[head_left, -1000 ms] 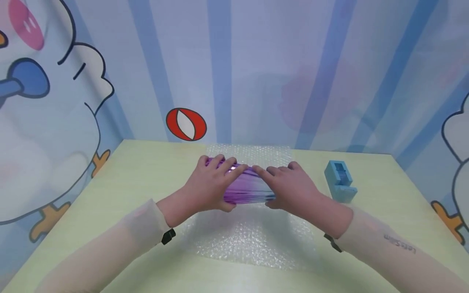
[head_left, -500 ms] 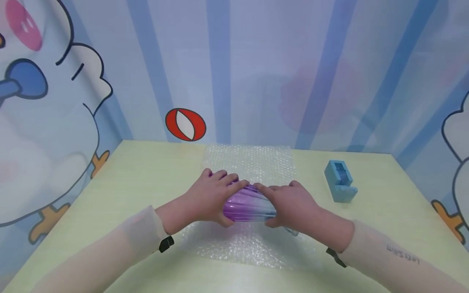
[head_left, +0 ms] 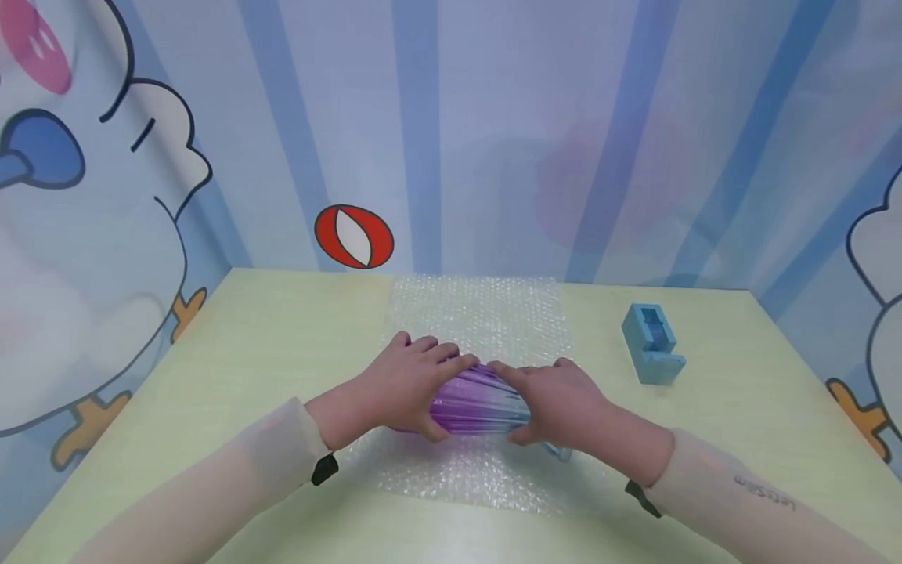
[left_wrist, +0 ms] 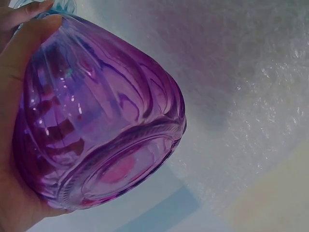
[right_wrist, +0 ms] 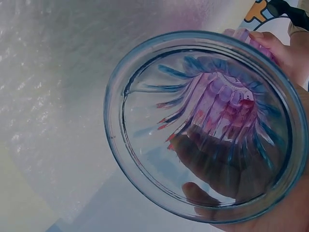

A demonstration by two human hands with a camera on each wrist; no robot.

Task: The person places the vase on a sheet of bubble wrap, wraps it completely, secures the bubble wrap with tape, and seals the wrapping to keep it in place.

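A ribbed glass vase, purple fading to pale blue, lies on its side across the bubble wrap, held from both ends. My left hand grips the purple body, fingers over the far side and thumb on the near side. The left wrist view shows the vase's round base facing the camera. Around the blue neck curls my right hand, its fingers showing through the glass in the right wrist view. There the wide flared rim opens toward the camera. My hands cover much of the vase in the head view.
A light-blue tape dispenser stands on the pale yellow table, right of the bubble wrap. Behind the table's far edge rises a blue striped cartoon backdrop, which also closes in both sides.
Both hands have brought the vase nearer to me, from the far part of the bubble wrap to about its middle. The grip looks the same, and the tape dispenser has stayed put.
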